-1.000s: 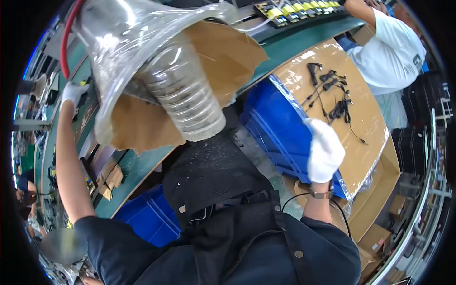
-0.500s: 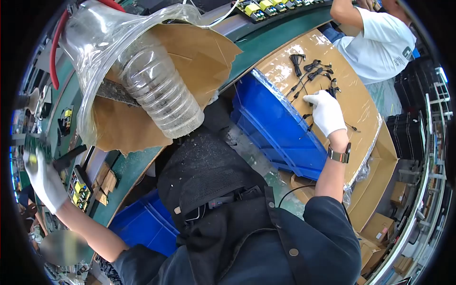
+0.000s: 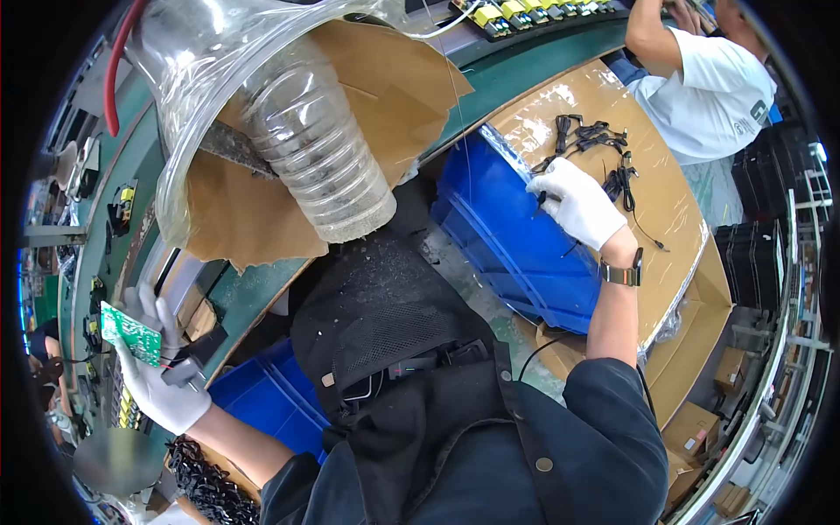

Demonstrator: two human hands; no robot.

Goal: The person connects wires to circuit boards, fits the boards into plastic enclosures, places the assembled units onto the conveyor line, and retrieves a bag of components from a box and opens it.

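Note:
My left hand (image 3: 166, 394), in a white glove, grips a green circuit board (image 3: 131, 332) at the left, its solder side showing. A dark grey block-shaped piece (image 3: 182, 373) is against the same hand; whether it is held I cannot tell. My right hand (image 3: 579, 208), also gloved, is closed with fingertips pinched at the near edge of the cardboard sheet (image 3: 661, 197). A black cable (image 3: 541, 199) shows at its fingertips, mostly hidden by the hand. Several coiled black cables (image 3: 599, 136) lie on the cardboard beyond, and another bundle (image 3: 623, 182) is just right of the hand.
A clear plastic hood (image 3: 188, 114) with a ribbed plastic bottle (image 3: 324, 166) stands over the green bench in front. Blue bins (image 3: 499, 236) are below the cardboard and at my left. Black cable pieces fill a box (image 3: 206, 486). A co-worker (image 3: 709, 87) sits at upper right.
My left hand has come down and inward, and the circuit board now shows clearly. My right hand has drawn left to the cardboard's edge with a cable from the pile.

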